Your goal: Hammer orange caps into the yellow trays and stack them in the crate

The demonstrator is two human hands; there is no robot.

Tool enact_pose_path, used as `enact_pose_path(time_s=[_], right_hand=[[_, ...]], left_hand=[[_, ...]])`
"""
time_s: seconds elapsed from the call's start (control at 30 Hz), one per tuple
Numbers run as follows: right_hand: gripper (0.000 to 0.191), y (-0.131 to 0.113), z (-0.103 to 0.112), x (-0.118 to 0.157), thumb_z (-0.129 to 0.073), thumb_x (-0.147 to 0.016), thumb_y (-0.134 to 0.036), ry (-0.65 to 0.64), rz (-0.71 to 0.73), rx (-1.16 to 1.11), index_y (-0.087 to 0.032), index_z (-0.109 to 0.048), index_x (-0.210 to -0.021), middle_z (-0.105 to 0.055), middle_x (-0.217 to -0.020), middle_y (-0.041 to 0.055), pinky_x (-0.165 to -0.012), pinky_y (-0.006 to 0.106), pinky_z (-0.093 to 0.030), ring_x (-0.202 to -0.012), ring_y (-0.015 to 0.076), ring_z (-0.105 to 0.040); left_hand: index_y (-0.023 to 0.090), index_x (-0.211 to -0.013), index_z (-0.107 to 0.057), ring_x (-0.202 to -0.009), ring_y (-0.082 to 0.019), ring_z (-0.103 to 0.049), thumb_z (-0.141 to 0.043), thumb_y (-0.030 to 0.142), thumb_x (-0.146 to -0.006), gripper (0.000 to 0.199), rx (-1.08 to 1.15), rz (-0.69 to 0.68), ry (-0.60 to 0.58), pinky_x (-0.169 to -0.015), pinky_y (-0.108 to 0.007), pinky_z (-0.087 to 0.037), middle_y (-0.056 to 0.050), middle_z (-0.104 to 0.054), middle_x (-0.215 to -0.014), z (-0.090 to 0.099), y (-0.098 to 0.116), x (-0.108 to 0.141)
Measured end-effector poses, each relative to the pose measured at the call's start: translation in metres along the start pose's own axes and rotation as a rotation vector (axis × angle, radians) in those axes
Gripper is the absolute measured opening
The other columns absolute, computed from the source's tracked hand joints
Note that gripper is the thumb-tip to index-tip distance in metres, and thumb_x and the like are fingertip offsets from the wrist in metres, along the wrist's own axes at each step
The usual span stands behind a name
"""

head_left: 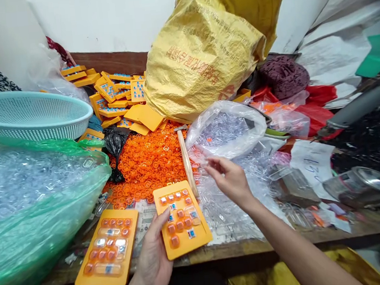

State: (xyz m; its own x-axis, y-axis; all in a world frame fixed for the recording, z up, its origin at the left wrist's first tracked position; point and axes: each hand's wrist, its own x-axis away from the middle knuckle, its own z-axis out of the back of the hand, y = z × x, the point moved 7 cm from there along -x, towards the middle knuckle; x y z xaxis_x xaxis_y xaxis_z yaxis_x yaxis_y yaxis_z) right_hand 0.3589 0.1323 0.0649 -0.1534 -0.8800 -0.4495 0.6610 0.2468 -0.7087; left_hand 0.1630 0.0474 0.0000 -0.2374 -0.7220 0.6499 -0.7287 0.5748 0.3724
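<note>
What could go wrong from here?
1. The second orange board seems to overhang the front edge of the bench, beside the left hand; a bump might knock it off.
2. The left hand alone holds the other orange board; if its small pieces are loose, tilting could spill them.
3. Orange rings lie near the open white bag of clear parts; strays could mix in.

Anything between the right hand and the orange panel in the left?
Nothing visible: the right hand seems to have an open path to the orange panel in the left hand. The hammer ends at the panel's upper right edge, seemingly behind it rather than across the path.
</note>
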Motion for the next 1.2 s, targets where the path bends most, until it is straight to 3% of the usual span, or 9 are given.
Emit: enact_pose_path(time_s=[0.1, 0.2, 0.27, 0.33, 0.4, 0.5, 0.6, 0.97, 1.2], right_hand=[[0.037, 0.017, 0.008, -0.043, -0.053, -0.084, -0.035, 0.117, -0.023, 0.072, -0.012, -0.06, -0.113, -0.067, -0.086, 0.0093, -0.064, 0.035, -0.052, -0.069, 0.0184, -0.062], [0.045, 0.007, 0.017, -0.063, -0.059, -0.08, -0.033, 0.187, 0.042, 0.181, -0.013, -0.055, -0.121, -0.058, -0.117, 0.0166, -0.084, 0.043, -0.047, -0.104, 0.0267, -0.056], [0.03, -0.011, 0.014, -0.047, -0.062, -0.078, -0.032, 0.108, 0.126, 0.247, -0.018, -0.063, -0.105, -0.061, -0.11, 0.0125, -0.084, 0.041, -0.045, -0.104, 0.027, -0.055], [0.011, -0.028, 0.003, -0.008, -0.06, -0.081, -0.03, -0.07, 0.212, 0.302, -0.023, -0.067, -0.077, -0.067, -0.079, 0.0035, -0.071, 0.034, -0.046, -0.078, 0.0203, -0.06], [0.019, -0.038, -0.005, 0.039, -0.059, -0.083, -0.028, -0.173, 0.253, 0.366, -0.023, -0.065, -0.066, -0.063, -0.061, 0.0011, -0.059, 0.031, -0.042, -0.062, 0.0184, -0.057], [0.018, -0.041, -0.011, 0.096, -0.053, -0.089, -0.028, -0.179, 0.242, 0.459, -0.022, -0.068, -0.079, -0.066, -0.069, 0.0039, -0.061, 0.033, -0.041, -0.066, 0.0202, -0.056], [0.017, -0.036, -0.019, 0.125, -0.052, -0.089, -0.026, -0.122, 0.213, 0.529, -0.02, -0.067, -0.095, -0.068, -0.085, 0.0076, -0.063, 0.035, -0.041, -0.074, 0.0234, -0.057], [0.042, -0.023, -0.021, 0.145, -0.049, -0.085, -0.007, 0.011, 0.26, 0.368, -0.018, -0.056, -0.125, -0.07, -0.096, 0.0126, -0.071, 0.04, -0.053, -0.082, 0.026, -0.066], [0.038, -0.025, -0.003, 0.139, -0.057, -0.083, -0.007, 0.152, 0.139, 0.053, -0.028, -0.059, -0.115, -0.067, -0.092, 0.0068, -0.067, 0.035, -0.056, -0.081, 0.0213, -0.066]], left_hand=[[0.015, -0.13, -0.049, -0.095, -0.027, -0.069, -0.062, 0.006, -0.08, 0.052, -0.067, -0.013, 0.024, -0.09, -0.045, -0.054, -0.011, -0.074, -0.099, 0.006, 0.0, 0.005], [0.014, -0.126, -0.052, -0.092, -0.028, -0.07, -0.065, 0.002, -0.076, 0.053, -0.116, -0.042, 0.053, -0.089, -0.043, -0.055, -0.011, -0.075, -0.096, 0.015, 0.003, 0.01], [0.014, -0.124, -0.054, -0.092, -0.029, -0.07, -0.067, 0.003, -0.074, 0.053, -0.126, -0.054, 0.073, -0.088, -0.044, -0.055, -0.012, -0.074, -0.098, 0.021, 0.005, 0.012], [0.015, -0.126, -0.052, -0.095, -0.031, -0.069, -0.07, 0.005, -0.072, 0.058, -0.116, -0.071, 0.073, -0.089, -0.045, -0.054, -0.013, -0.073, -0.103, 0.024, 0.008, 0.013], [0.016, -0.129, -0.049, -0.098, -0.032, -0.068, -0.071, 0.006, -0.072, 0.062, -0.108, -0.09, 0.067, -0.091, -0.048, -0.053, -0.014, -0.072, -0.107, 0.025, 0.011, 0.013], [0.015, -0.128, -0.05, -0.099, -0.032, -0.067, -0.07, 0.006, -0.073, 0.059, -0.137, -0.086, 0.08, -0.091, -0.048, -0.053, -0.014, -0.072, -0.107, 0.027, 0.01, 0.011], [0.015, -0.125, -0.052, -0.098, -0.03, -0.068, -0.069, 0.006, -0.073, 0.055, -0.172, -0.093, 0.096, -0.091, -0.046, -0.054, -0.013, -0.072, -0.106, 0.029, 0.009, 0.01], [0.02, -0.139, -0.038, -0.11, -0.03, -0.062, -0.071, 0.007, -0.073, 0.075, -0.077, -0.059, -0.066, -0.1, -0.046, -0.046, -0.012, -0.069, -0.115, 0.03, 0.003, 0.016], [0.016, -0.14, -0.037, -0.111, -0.032, -0.061, -0.075, 0.005, -0.068, 0.082, -0.128, -0.024, -0.13, -0.1, -0.045, -0.046, -0.016, -0.068, -0.117, 0.029, -0.002, 0.017]])
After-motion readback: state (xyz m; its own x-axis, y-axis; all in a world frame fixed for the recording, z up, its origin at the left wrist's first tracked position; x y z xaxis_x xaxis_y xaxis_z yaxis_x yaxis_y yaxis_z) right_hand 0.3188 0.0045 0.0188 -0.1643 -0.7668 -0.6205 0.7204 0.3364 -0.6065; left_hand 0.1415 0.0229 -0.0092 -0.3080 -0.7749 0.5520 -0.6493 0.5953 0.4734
